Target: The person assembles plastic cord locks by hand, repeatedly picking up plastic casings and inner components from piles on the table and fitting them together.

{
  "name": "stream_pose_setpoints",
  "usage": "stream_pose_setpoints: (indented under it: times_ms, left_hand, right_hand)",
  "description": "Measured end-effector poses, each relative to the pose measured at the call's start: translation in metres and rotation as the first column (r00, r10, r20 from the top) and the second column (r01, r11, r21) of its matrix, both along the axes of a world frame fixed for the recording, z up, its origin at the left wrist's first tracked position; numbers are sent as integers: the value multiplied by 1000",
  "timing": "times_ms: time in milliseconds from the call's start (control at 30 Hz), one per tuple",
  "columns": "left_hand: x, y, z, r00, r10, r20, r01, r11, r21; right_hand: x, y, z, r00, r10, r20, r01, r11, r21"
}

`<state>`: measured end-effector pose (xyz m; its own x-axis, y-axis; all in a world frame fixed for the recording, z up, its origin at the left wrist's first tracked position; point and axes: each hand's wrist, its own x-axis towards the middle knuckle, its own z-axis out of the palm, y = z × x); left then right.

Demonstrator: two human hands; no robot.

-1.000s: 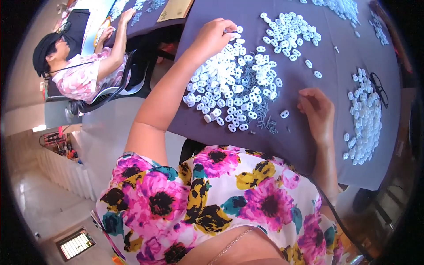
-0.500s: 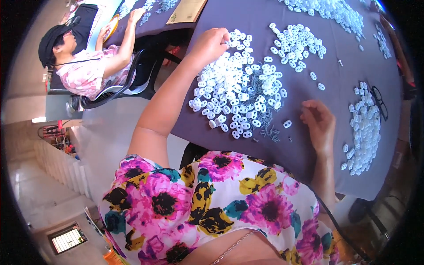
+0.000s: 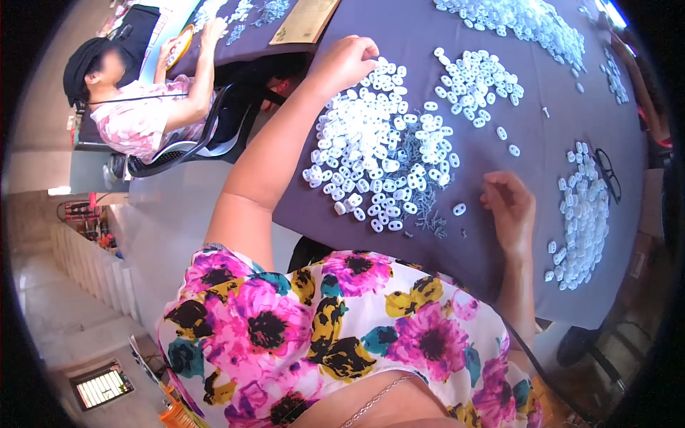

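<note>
A big heap of small white oval plastic pieces with two holes (image 3: pixel 357 135) lies on the dark cloth-covered table in front of me. Small grey screws (image 3: pixel 428 217) are mixed into its right side and spill toward the near edge. My left hand (image 3: pixel 348 63) reaches to the heap's far left end, its fingers curled together beside the outermost pieces. Whatever lies between those fingertips is hidden. To the right of the heap my right hand (image 3: pixel 510 207) hovers with bent fingers drawn in toward the thumb. Anything in it is too small to make out. A single white piece (image 3: pixel 459 209) lies just left of it.
Beyond the heap is a smaller group of white pieces (image 3: pixel 478 85), with a larger pile (image 3: pixel 521 28) at the far edge. More pieces (image 3: pixel 585 221) lie at right by black-framed glasses (image 3: pixel 608 175). A co-worker (image 3: pixel 143 107) sits at left near a brown envelope (image 3: pixel 303 21).
My left hand has shifted slightly up and outward along the heap's far end. My right hand has dropped a little nearer to me, its fingers drawn in more. The co-worker's hands have moved slightly.
</note>
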<state>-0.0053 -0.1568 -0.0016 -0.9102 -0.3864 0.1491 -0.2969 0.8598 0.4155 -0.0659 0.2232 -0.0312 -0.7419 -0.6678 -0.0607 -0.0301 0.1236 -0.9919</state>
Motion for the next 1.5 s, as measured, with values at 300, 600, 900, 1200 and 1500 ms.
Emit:
stream_pose_setpoints:
  times_ms: [300, 600, 900, 1200, 1500]
  left_hand:
    - [-13, 2, 1, 992, -41, 116, 40, 999, 11]
    - [11, -14, 9, 999, -27, -29, 30, 996, 87]
    - [50, 12, 12, 974, -103, 204, 75, 987, 143]
    - [-3, -1, -12, 997, -8, -73, 40, 895, 444]
    - [37, 0, 33, 991, -79, 110, 50, 967, 249]
  right_hand:
    - [1, 1, 3, 999, -1, 48, 0, 1000, 9]
    - [2, 0, 5, 1000, 10, 26, -10, 999, 32]
    - [0, 1, 5, 1000, 19, -15, -19, 999, 44]
    - [0, -3, 7, 1000, -1, -8, 1, 995, 96]
    - [1, -1, 3, 1000, -4, 2, 3, 997, 77]
